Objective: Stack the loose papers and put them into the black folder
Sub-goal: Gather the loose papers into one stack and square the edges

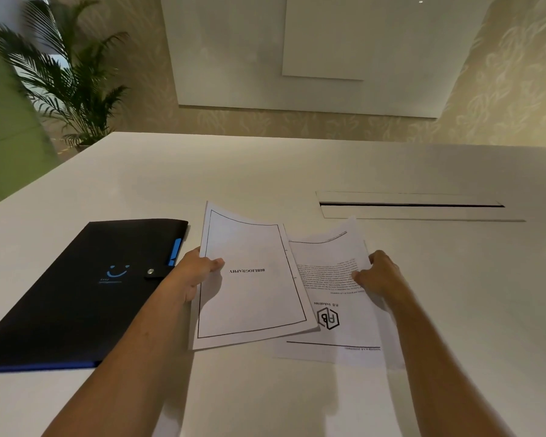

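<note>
Two hands busy | we are pinching the white "BIBLIOGRAPHY" sheet (pixel 252 279) with our left hand (pixel 194 275) | our right hand (pixel 380 274) is gripping the printed logo page (pixel 331 298) | the closed black snap folder (pixel 85 291) is lying leftward, nearer our left hand.

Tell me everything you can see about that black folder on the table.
The black folder lies flat and closed on the white table, left of the papers. It looks like smooth plastic, with a blue smiley face and small blue lettering on the cover, a blue edge along its near side, and a blue tab at its right edge. A short strap with a silver snap button holds it shut. Neither of the hands clearly touches it; the left hand is just beside its right edge.
</note>
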`<state>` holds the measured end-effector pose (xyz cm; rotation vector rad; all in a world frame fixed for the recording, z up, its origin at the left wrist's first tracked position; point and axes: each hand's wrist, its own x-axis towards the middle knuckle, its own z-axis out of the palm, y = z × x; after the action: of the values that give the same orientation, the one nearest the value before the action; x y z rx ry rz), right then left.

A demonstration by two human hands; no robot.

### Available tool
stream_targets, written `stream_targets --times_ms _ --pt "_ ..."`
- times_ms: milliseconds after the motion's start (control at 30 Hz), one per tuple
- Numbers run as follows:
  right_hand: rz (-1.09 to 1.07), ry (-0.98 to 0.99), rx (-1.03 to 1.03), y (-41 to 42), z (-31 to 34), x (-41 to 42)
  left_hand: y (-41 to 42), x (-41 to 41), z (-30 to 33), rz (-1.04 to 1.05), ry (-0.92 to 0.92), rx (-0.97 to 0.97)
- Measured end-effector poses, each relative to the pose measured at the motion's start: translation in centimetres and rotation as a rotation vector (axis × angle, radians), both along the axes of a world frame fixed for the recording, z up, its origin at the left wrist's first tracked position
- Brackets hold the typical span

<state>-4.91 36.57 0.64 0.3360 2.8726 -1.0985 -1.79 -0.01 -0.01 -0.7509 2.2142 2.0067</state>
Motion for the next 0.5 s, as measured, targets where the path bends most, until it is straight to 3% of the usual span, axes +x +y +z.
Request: stream_targets --times_ms 333,500 --pt "0.093 0.204 -0.622 -2.2 0.1 0.5 0.5 1.4 0.9 -0.053 0.106 0.054" --pt "0.205 0.208 -0.761 -5.0 1.5 1.2 2.5 1.4 2.3 -0.084 0.260 0.046"
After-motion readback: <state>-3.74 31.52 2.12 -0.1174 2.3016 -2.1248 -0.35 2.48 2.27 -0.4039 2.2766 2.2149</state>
